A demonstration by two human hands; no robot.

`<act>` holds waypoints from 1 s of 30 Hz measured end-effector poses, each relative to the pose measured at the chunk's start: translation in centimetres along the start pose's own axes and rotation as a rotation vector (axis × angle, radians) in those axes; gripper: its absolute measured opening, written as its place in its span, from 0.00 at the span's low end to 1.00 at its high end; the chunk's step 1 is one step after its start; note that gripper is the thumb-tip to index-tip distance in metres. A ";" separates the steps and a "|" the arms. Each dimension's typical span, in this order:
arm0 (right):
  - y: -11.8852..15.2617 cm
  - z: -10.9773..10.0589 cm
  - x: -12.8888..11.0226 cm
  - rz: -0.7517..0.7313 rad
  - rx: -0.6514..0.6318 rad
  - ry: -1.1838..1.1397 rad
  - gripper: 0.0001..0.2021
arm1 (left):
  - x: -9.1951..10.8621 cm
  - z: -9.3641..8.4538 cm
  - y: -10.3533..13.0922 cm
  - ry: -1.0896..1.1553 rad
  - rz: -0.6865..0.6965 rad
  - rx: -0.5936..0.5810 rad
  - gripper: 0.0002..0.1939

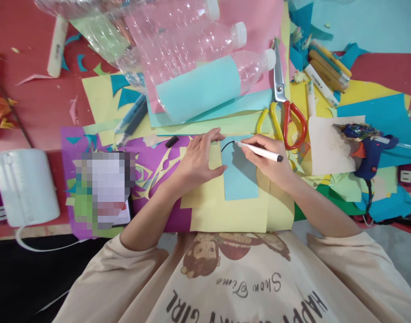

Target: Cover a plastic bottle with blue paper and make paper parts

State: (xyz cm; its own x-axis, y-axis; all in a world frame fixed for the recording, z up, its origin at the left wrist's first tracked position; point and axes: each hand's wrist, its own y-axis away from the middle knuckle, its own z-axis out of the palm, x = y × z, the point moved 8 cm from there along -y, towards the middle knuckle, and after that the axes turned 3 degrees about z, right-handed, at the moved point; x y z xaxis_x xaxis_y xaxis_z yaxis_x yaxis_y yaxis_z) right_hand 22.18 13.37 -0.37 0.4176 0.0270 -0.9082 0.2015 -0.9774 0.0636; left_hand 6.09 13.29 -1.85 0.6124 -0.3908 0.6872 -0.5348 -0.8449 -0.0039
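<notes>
Cream printed shirt (151, 287) nearest, at table's (40, 107) front edge. Light-blue paper rectangle (240, 186) lies on yellow paper (208, 217) near that edge, left hand (195, 163) spread at its left side, right hand (270, 163) pinching white marker (261, 152). Short black curve (227, 144) near top-left corner; rest looks unmarked.

Item one: marker (261, 152), slim white barrel, black far end. Uncapped; you have it tilted, its tip toward ten o'clock and black end toward four o'clock, the tip at the end of the drawn stroke.

Item two: blue paper (240, 177), pale, plain, rectangular, flat, at your twelve o'clock, long sides running from twelve to six. It bears one thin black line (227, 144), curved, rising from its left edge near the ten o'clock corner toward one o'clock.

Item three: yellow paper (232, 216), pale, broad, overlapping pieces, beneath item two and showing at its three, six and nine o'clock.
</notes>
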 end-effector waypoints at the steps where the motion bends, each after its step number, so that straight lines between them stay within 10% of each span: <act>1: 0.0 -0.1 0.0 0.002 0.005 0.002 0.08 | -0.1 0.0 0.0 0.003 -0.002 0.000 0.39; 30: 0.2 -2.3 0.3 0.079 0.034 0.040 0.10 | -0.2 0.0 0.0 -0.019 -0.014 -0.004 0.39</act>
State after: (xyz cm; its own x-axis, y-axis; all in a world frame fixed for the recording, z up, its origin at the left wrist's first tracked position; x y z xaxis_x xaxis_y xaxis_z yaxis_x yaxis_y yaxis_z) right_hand 24.42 13.64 0.34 0.4665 -0.0430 -0.8835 0.1363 -0.9834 0.1199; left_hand 6.00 13.34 -2.02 0.6305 -0.3860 0.6734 -0.5284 -0.8490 0.0081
